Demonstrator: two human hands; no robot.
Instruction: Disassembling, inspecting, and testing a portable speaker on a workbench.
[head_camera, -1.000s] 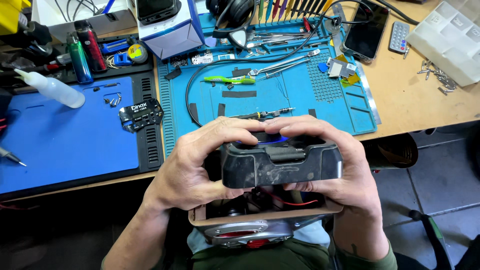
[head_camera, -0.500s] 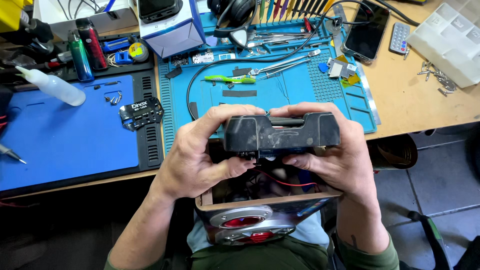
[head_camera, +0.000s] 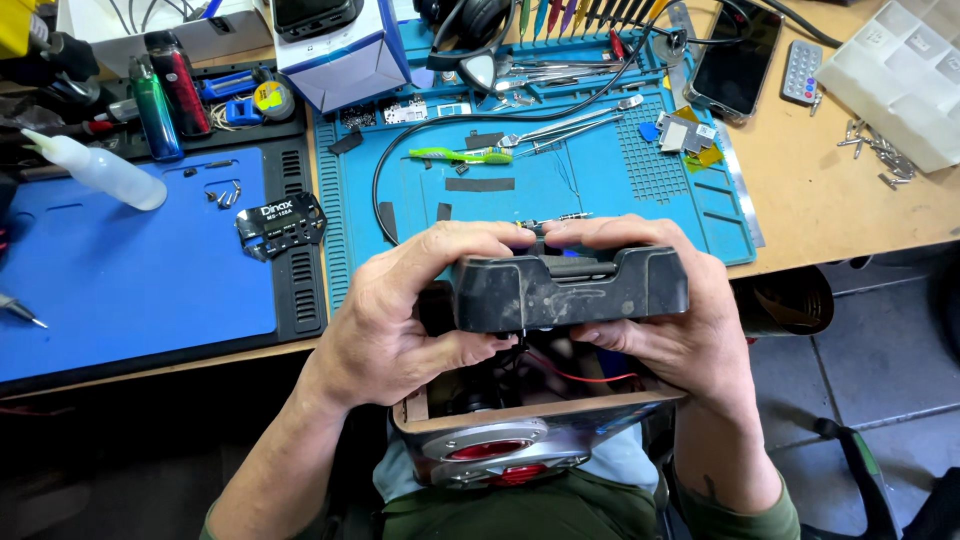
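**Two hands hold a black plastic housing over an opened speaker box**

Nearest the camera, resting against the person's lap, sits an opened speaker box (head_camera: 520, 440) with a wooden rim, a silver front and red round parts. A red wire (head_camera: 585, 375) runs up out of its open top.

Just above the box, both hands grip a dusty black plastic housing (head_camera: 570, 290), wide and blocky with a notch in the middle of its top edge. The left hand (head_camera: 400, 330) wraps the left end: fingers curl over the top, thumb presses underneath. The right hand (head_camera: 670, 320) clasps the right end the same way. The fingertips of both hands nearly meet over the top middle. The housing is held level, lifted off the box, and it hides most of the box's inside.

Beyond the hands lies the wooden workbench (head_camera: 830, 190). Straight ahead is a teal work mat (head_camera: 590, 180) carrying a green toothbrush (head_camera: 460, 155), tweezers (head_camera: 570, 120), a black cable (head_camera: 385, 190) and small parts. To the left is a blue mat (head_camera: 130, 270) with a small black circuit board (head_camera: 282, 225) at its right edge and a clear squeeze bottle (head_camera: 95, 170).

Farther back stand a blue-and-white carton (head_camera: 345, 55), a row of screwdrivers (head_camera: 570, 15), a dark phone (head_camera: 735, 60), a small grey remote (head_camera: 800, 72) and, at far right, a clear compartment box (head_camera: 900, 70) with loose screws (head_camera: 870, 145) beside it.
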